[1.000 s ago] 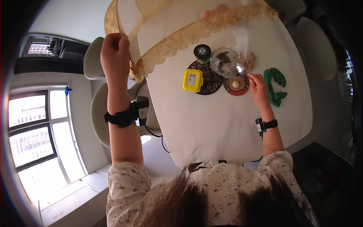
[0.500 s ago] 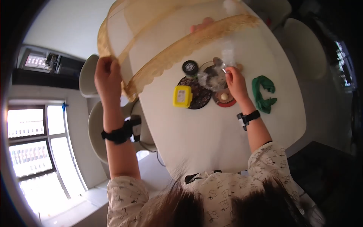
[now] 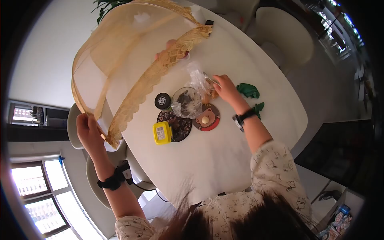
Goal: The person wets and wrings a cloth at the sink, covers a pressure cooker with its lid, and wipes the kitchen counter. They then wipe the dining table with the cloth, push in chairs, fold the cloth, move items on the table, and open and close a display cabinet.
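Observation:
My left hand (image 3: 89, 131) grips the near edge of a gold mesh food cover (image 3: 136, 86) with a lace border, which is held tilted up over the table's left part. My right hand (image 3: 226, 88) is closed on the handle of a spoon (image 3: 212, 80), beside a clear plastic bag (image 3: 196, 77). Left of that hand stands a glass bowl (image 3: 187, 100) with plastic film in it. A round bear coaster (image 3: 207, 122) bears a small pale round thing (image 3: 205, 120). A yellow-lidded box (image 3: 162, 133) and a black-lidded jar (image 3: 163, 101) rest by a dark patterned mat (image 3: 181, 128).
A crumpled green cloth or bag (image 3: 248, 91) lies right of my right hand on the white table (image 3: 192, 168). Pinkish round items show behind the lace. Beige chairs (image 3: 284, 36) stand around the table, and windows (image 3: 44, 200) are at the lower left.
The view has swung, so the table things appear lower and further left. More of the mesh cover shows, still in my left hand. My right hand has moved away from the bear coaster, past the bowl, with the spoon.

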